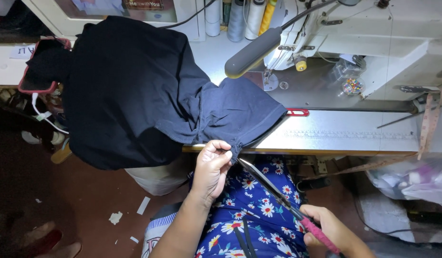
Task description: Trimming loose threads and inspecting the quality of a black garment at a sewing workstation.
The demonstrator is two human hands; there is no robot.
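A dark navy garment (pixel 135 91) lies over the left half of the sewing table and hangs off its front edge. My left hand (pixel 212 167) pinches a bunched bit of that fabric right at the table's front edge. My right hand (pixel 328 229) grips the pink handles of a pair of scissors (pixel 273 191). The long blades point up and left, their tips just below the pinched cloth. My lap in a blue floral dress (pixel 259 210) is underneath.
A white sewing machine (pixel 354 33) stands at the back right, with thread spools (pixel 240 16) behind it. A measuring tape (pixel 428 119) hangs off the table's right end above plastic bags (pixel 412 181). Paper scraps (pixel 116 217) lie on the red floor.
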